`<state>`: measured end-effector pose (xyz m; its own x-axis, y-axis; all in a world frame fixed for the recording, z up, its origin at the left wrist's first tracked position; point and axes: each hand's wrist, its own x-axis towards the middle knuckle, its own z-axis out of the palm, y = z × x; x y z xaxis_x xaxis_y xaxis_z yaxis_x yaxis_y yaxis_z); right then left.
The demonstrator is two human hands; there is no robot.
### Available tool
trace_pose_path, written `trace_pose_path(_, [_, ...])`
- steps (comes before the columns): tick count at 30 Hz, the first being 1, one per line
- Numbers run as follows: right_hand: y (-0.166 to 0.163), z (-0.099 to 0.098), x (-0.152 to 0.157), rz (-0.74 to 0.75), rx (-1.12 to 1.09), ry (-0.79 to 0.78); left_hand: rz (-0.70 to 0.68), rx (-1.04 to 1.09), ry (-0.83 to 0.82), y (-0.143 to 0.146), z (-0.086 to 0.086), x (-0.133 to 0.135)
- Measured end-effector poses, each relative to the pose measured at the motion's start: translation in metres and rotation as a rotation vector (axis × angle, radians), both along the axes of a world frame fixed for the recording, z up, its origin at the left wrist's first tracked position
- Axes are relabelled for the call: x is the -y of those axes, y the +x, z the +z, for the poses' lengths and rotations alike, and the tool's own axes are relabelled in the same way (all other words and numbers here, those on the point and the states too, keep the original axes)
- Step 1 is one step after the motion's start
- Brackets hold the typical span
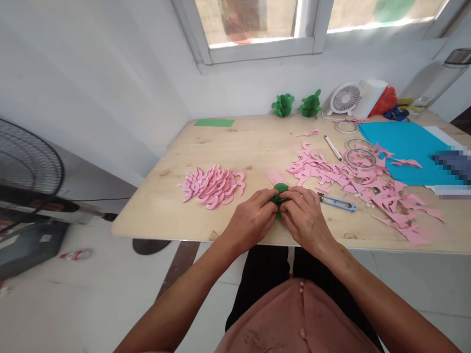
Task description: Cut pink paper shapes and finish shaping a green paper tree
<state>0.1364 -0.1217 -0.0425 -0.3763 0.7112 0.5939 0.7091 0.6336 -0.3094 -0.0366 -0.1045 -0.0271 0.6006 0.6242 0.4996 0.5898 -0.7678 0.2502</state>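
Observation:
My left hand and my right hand meet near the table's front edge. Both pinch a small green paper piece between their fingers; most of it is hidden behind them. A flat pink paper strip lies just beyond the green piece. To the left sits a neat pile of pink curved cut-outs. Blue-handled snips lie just right of my right hand.
A wooden table carries a spread of pink paper scraps, tape rolls, a white pen, a blue sheet, a green sheet, two green paper balls and a small white fan. A standing fan is at the left.

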Motion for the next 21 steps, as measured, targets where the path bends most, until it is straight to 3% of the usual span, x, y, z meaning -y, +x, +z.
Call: trace_pose_path(21, [-0.0003,-0.0025,-0.002,-0.038,0.02,0.026,0.01,0.007,0.008,0.0018,-0.0032,-0.0017])
